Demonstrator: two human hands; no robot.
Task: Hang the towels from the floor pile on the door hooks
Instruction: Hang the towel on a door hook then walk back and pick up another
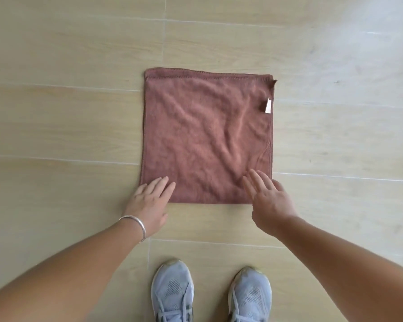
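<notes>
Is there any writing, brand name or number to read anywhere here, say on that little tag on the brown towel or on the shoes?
No text can be read in this view.
Tag at the right edge of the brown towel: pale, folded over, no print legible.
Grey shoes: no logo or lettering shows.
Bracelet on the left wrist: plain, no marking visible.
Floor: wood-look tiles, no signs.

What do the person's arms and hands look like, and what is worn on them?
Both forearms are bare, with no sleeves in view. The left hand has a thin silver bangle around its wrist. The right hand wears nothing; no ring or watch shows on either hand.
</notes>
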